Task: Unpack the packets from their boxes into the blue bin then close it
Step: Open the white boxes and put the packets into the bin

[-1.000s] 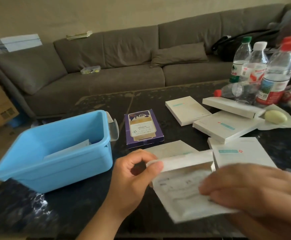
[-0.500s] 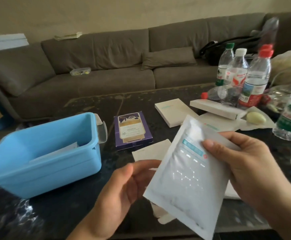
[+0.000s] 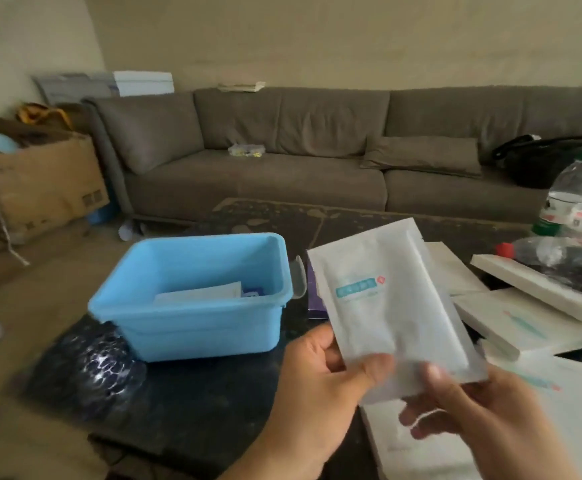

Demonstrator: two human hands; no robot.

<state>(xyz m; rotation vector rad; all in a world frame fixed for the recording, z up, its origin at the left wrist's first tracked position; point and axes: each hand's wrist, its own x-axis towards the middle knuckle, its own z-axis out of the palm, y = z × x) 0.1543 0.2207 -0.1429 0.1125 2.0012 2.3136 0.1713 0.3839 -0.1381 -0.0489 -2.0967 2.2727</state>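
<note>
- You hold a flat white foil packet (image 3: 386, 306) upright in the lower centre of the frame, its face turned toward you; it carries a small teal label strip with a red mark near its upper middle, and a long crease runs down its right side.
- Your left hand (image 3: 320, 386) pinches the packet's lower left corner, thumb on the front and curled fingers behind it.
- Your right hand (image 3: 473, 417) pinches the lower right edge, thumb on the front; its fingers (image 3: 417, 419) curl under the packet and are blurred.
- The open light-blue plastic bin (image 3: 192, 327) stands left of centre on the dark marbled worktop (image 3: 185, 410), just left of the packet and apart from it; a clear latch sticks out at its right rim.
- Inside the bin lies a white packet (image 3: 199, 294) with a bit of purple beside it.
- Flat white cardboard boxes (image 3: 525, 317) lie stacked and overlapping at the right of the frame, behind and below your right hand.
- A purple box (image 3: 315, 306) peeks out between bin and held packet.
- Clear plastic water bottles (image 3: 570, 199) stand at the right edge.
</note>
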